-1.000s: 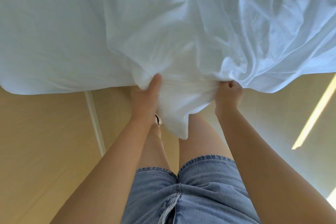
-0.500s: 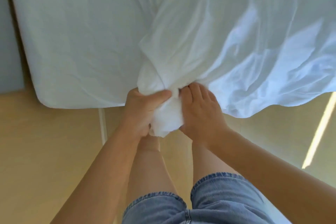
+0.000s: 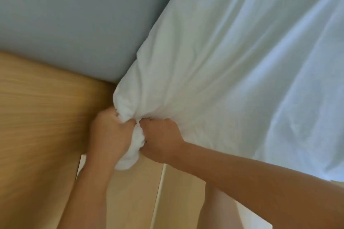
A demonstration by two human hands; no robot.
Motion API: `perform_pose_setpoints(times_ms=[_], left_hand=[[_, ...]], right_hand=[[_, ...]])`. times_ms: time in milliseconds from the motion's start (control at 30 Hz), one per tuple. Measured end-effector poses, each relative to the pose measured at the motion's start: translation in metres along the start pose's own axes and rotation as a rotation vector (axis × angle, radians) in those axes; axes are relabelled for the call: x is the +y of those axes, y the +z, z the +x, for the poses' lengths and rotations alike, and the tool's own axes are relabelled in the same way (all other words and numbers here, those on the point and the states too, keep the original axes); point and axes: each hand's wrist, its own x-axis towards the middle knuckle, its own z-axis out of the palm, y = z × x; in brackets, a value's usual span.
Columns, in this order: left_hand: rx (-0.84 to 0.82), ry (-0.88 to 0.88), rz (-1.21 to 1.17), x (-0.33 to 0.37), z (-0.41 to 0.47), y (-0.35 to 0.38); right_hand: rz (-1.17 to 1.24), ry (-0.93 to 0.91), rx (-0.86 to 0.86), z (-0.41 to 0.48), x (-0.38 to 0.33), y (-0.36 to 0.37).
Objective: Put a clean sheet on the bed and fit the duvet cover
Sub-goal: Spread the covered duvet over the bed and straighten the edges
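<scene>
Above the wooden floor (image 3: 37,117) at lower left, your left grip (image 3: 109,132) and right grip (image 3: 160,137) both clench the white cloth's (image 3: 223,80) bunched corner at centre, beside the grey-blue mattress (image 3: 65,24); it looks soft and light, so hold gathered corners.

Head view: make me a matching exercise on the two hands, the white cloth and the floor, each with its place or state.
Things:
1 left hand
2 right hand
3 cloth
4 floor

Places or states:
A wood-grained, at the lower left
B white, pulled into long folds, fills the upper right
C grips the bunched end from the floor side
D grips the bunched end from the side of the spread cloth

Pairs: 1-C, 2-D, 3-B, 4-A
</scene>
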Motion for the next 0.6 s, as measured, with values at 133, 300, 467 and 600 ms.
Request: perform_pose_setpoints(times_ms=[133, 300, 467, 600], left_hand=[[-0.057, -0.072, 0.216, 0.001, 0.011, 0.088], [-0.188, -0.193, 0.269, -0.027, 0.027, 0.152], [-0.042, -0.101, 0.189, 0.006, 0.022, 0.162], [0.067, 0.18, 0.151, 0.081, 0.025, 0.169]], right_hand=[[-0.137, 0.277, -0.233, 0.016, 0.068, 0.051], [-0.14, 0.347, -0.372, 0.005, 0.112, 0.082], [-0.072, 0.235, -0.169, -0.009, 0.139, 0.018], [-0.337, 0.252, 0.069, 0.007, 0.178, -0.054]])
